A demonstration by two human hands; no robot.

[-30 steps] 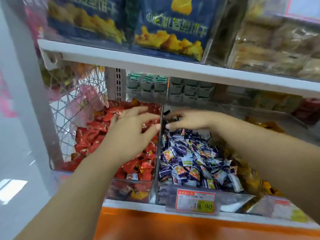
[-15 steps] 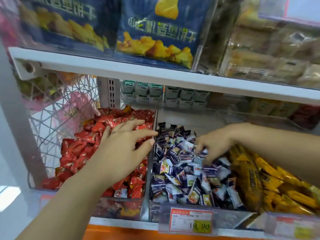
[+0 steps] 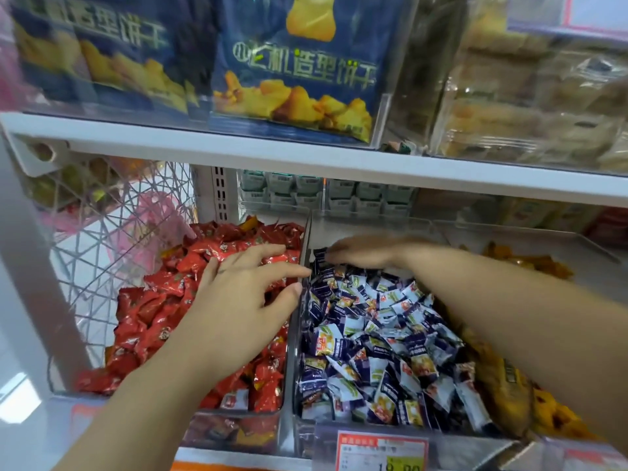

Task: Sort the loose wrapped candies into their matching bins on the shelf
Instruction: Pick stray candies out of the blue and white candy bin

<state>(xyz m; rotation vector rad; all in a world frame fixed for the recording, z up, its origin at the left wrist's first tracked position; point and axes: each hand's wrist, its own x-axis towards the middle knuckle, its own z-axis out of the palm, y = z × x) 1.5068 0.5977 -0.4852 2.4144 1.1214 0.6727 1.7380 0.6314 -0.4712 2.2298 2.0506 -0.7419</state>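
Left bin candies (image 3: 159, 317): red foil wrappers with small printed emblems. Centre bin candies (image 3: 370, 345): dark blue and white wrappers with yellow-orange panels. Right bin packets (image 3: 537, 265): yellow-orange. Upper bags (image 3: 295, 73): dark blue, yellow biscuit print. Shelf (image 3: 306, 163): white. Price tag (image 3: 380, 453): red, white, yellow.

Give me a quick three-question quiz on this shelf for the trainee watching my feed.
1. Where over the blue candies is the right hand? A) at the front B) at the back C) not over them at all
2. True or false: the left hand lies over the blue candies.
3. Fill in: a clear ___ parts the red candies from the blue.

Key: 1 B; 2 false, it lies over the red; 3 divider.
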